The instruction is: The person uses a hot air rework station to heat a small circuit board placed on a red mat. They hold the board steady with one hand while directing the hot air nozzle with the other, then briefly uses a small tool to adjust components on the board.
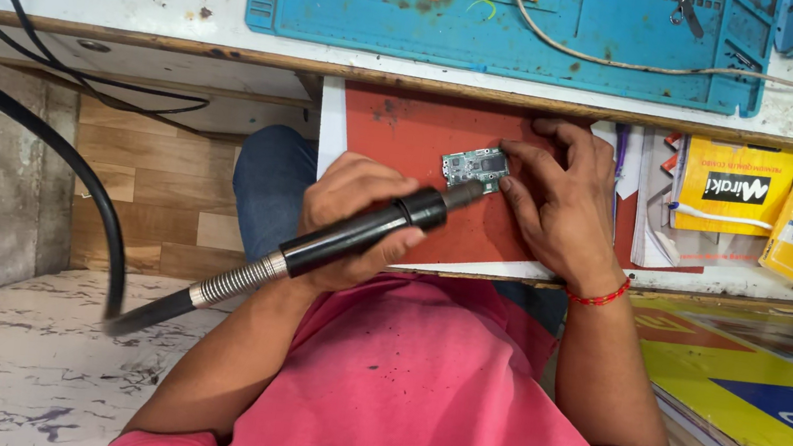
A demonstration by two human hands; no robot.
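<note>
Hot-air handpiece aimed at a small circuit board on a red mat

The left hand (357, 213) is wrapped tight around the black handpiece (355, 233), whose long axis runs from 8 o'clock up to 2 o'clock, nozzle just touching or nearly touching the circuit board (475, 167). The board lies at the 2 o'clock side of that hand, on the red mat (397, 132). The right hand (561, 198) is nearer, fingers spread and pressing the board's 3 o'clock edge.

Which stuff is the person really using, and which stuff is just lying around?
In use:
- black handheld tool, gripped by the left hand
- small circuit board, pinned by the right hand
- red mat under the board

Lying about:
- blue work mat
- yellow packets
- cream cable
</note>
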